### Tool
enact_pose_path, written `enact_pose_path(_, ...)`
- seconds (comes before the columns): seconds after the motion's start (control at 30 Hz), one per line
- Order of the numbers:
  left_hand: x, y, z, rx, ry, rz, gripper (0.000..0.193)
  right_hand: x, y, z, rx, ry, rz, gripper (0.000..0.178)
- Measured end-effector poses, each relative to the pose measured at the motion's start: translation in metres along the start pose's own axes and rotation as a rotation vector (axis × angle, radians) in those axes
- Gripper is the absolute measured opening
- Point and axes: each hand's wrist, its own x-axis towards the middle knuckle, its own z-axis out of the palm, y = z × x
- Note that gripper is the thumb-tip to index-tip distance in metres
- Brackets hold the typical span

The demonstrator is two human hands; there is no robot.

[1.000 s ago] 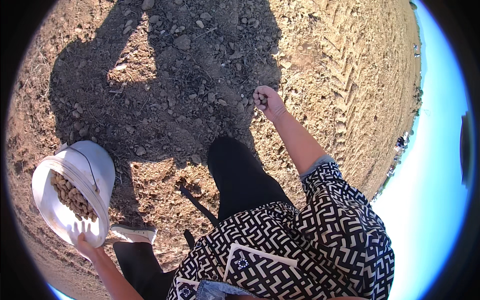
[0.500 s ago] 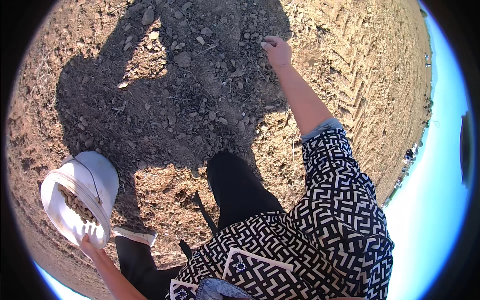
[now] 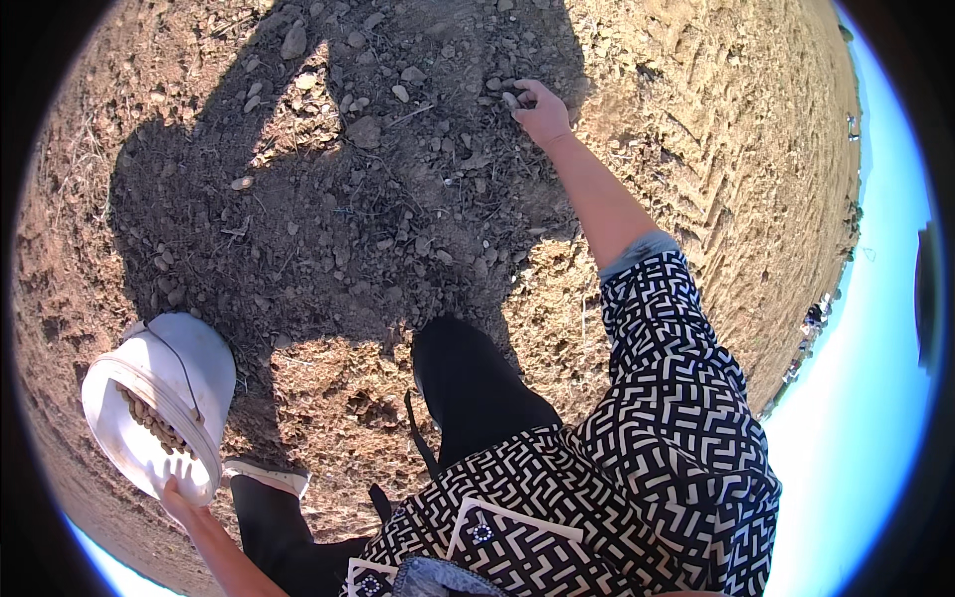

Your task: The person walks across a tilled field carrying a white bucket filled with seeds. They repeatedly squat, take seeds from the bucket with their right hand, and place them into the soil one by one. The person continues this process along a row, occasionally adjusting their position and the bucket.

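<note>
My left hand (image 3: 179,500) grips the rim of a white plastic bucket (image 3: 194,353) at the lower left, fingers over the inside of its wall. The bucket is tilted, its mouth facing me, and holds a heap of peanuts in their shells (image 3: 149,423). My right hand (image 3: 545,114) is stretched out low over the shaded soil at the top. Its fingers are pinched on a small pale oblong thing (image 3: 510,100) that looks like a peanut in its shell. The fingers partly hide it.
Dry, cloddy soil (image 3: 418,229) spreads all around, with stones (image 3: 364,131), dry stalks and my shadow on it. Tyre tracks (image 3: 711,169) run along the right. My dark-trousered knee (image 3: 458,368) and a shoe (image 3: 269,476) are near the bucket. Far right, small distant shapes line the field edge.
My right hand has drawn slightly back toward me, and the pale thing at its fingertips shows more clearly. The bucket has barely shifted in the view, with my left hand still on its rim.
</note>
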Motion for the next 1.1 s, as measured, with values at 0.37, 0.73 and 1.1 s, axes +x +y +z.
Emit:
enact_pose_path(0.37,0.016,-0.007,-0.012,0.096,-0.015,0.037,0.064,-0.010,-0.021,0.033,-0.404,0.278,-0.043,0.029)
enact_pose_path(0.73,-0.068,0.028,0.057,0.200,0.139,-0.045,0.063,-0.033,-0.021,-0.002,-0.399,0.042,-0.148,0.026)
enact_pose_path(1.1,-0.040,0.010,0.038,0.102,0.100,-0.010,0.065,-0.029,0.107,-0.179,0.056,0.549,0.734,0.045)
